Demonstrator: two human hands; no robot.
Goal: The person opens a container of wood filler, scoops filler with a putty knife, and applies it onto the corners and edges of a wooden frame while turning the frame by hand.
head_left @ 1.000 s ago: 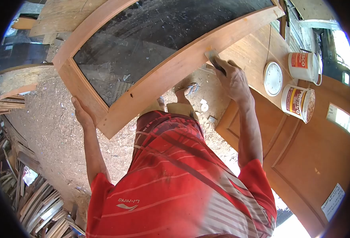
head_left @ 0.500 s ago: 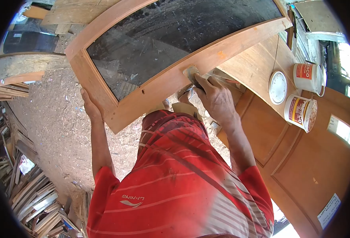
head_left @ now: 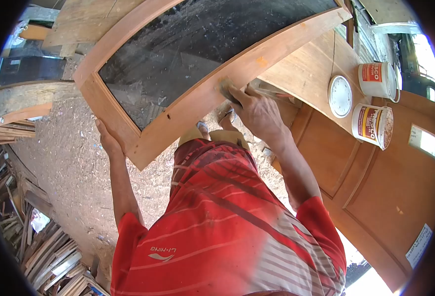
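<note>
Wooden frame [head_left: 197, 106] seen slanting ahead of both hands. Nearest corner placed just beside the left hand [head_left: 110, 140]; the long near rail is carried from there across the gap between the hands and on past the right hand [head_left: 261, 116], upward to the right. Dark pane [head_left: 173, 59] set inside the frame, beyond both hands.

Left hand: pressed along the outer edge of the frame's short end, near the corner. Fingers partly hidden by the wood; whether the edge is gripped or only steadied cannot be told.

Right hand: closed around the handle of a scraper [head_left: 225, 86], whose blade is laid on the face of the long rail. Dark spot [head_left: 168, 117] noted on that rail, between the hands. Orange smear [head_left: 261, 60] noted farther along, beyond the right hand.

To the right of the right hand, a table [head_left: 306, 64], partly covered in view by the frame; contact between the two cannot be made out. Round white lid [head_left: 340, 96] and two buckets [head_left: 373, 81] found there, well apart from the hand. Brown wooden panel [head_left: 385, 182] seen below them. Wood scraps [head_left: 54, 256] heaped behind the left hand, to its left.
</note>
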